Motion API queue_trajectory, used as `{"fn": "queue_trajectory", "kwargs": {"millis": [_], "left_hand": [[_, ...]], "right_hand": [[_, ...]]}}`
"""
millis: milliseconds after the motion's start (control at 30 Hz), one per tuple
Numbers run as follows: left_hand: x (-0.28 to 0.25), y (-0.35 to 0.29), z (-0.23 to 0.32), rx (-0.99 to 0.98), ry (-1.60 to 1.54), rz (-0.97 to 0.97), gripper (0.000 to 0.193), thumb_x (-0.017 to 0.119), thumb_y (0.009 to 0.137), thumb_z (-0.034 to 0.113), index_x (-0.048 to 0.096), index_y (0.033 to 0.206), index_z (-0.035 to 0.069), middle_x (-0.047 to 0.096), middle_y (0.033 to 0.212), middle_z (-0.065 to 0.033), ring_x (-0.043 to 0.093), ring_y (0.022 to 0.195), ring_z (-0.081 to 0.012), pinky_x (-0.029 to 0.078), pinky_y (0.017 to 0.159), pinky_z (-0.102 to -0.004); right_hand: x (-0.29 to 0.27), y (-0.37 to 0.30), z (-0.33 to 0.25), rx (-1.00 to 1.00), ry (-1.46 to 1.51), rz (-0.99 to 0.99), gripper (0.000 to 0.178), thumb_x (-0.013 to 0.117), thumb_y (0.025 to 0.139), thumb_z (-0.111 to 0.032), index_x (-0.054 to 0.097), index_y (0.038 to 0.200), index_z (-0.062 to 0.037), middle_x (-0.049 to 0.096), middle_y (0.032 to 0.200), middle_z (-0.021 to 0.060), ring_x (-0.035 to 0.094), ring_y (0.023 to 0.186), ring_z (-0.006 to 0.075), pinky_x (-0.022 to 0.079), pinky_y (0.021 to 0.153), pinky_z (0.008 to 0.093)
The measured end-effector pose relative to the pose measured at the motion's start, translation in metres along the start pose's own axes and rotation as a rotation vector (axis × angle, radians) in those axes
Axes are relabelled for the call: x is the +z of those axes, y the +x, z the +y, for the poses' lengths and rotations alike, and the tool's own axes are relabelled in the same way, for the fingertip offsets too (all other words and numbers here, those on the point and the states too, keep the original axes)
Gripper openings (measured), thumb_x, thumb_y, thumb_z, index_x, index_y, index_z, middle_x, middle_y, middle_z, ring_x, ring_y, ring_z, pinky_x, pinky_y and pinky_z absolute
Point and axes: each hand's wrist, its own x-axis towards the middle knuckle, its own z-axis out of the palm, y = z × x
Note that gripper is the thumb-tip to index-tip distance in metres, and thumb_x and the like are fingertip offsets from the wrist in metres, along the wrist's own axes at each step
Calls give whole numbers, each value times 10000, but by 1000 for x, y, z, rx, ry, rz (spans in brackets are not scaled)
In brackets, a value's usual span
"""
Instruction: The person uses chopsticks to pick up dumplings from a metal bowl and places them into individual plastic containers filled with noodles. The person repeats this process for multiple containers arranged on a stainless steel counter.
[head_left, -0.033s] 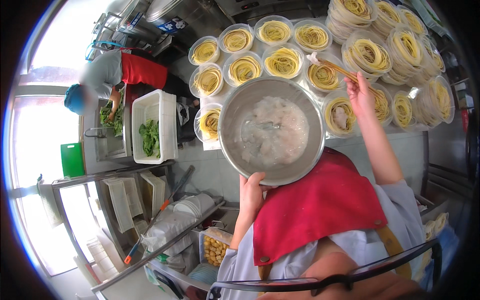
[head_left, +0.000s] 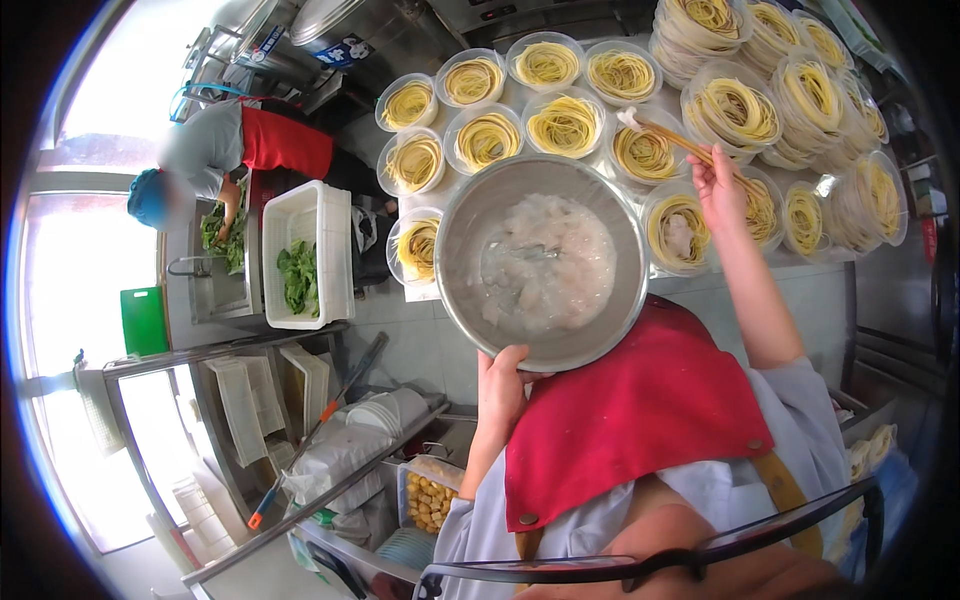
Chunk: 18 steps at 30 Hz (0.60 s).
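Note:
My left hand grips the near rim of a large steel mixing bowl, its fingers under the edge. Wet, pale, translucent raw pieces fill the bowl; their exact kind I cannot tell. In my right hand, wooden chopsticks pinch a small pale piece at their tips. That piece hangs above a clear round tub of yellow noodles. Nearer to me, another noodle tub has pale pieces lying on its noodles.
Rows of noodle tubs cover the table, with stacked tubs at the right. Far left, a co-worker handles leafy greens in a sink beside a white crate. A shelf stands at lower left.

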Motion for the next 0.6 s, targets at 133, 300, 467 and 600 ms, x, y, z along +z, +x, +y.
{"fn": "queue_trajectory", "kwargs": {"millis": [133, 300, 467, 600], "left_hand": [[3, 0, -3, 8, 14, 11, 515, 467, 835, 41, 312, 1325, -1, 539, 1157, -193, 646, 845, -293, 566, 612, -357], [10, -4, -3, 26, -10, 50, 394, 461, 839, 36, 401, 1221, -37, 587, 1052, -192, 645, 791, -289, 551, 604, -356], [16, -7, -1, 36, -8, 52, 399, 469, 841, 34, 392, 1226, -34, 562, 1115, -189, 649, 830, -297, 567, 616, -372], [17, -6, 0, 32, -21, 2, 384, 474, 838, 30, 393, 1207, -40, 558, 1113, -198, 657, 842, -308, 592, 618, -384]], "right_hand": [[-49, -1, 21, -112, -405, 205, 309, 550, 975, -297, 636, 1031, -6, 667, 837, 55, 544, 650, 66, 414, 567, 204], [-14, -48, -16, -294, -513, 48, 294, 530, 988, -244, 638, 1082, 12, 663, 841, 63, 540, 655, 68, 413, 574, 202], [50, -99, -65, -221, -641, -481, 239, 572, 960, -192, 670, 1014, 20, 663, 844, 60, 543, 671, 75, 436, 603, 203], [77, -126, -67, -210, -972, -913, 152, 649, 884, -137, 682, 900, 11, 626, 768, 82, 563, 635, 150, 448, 581, 266]]}}
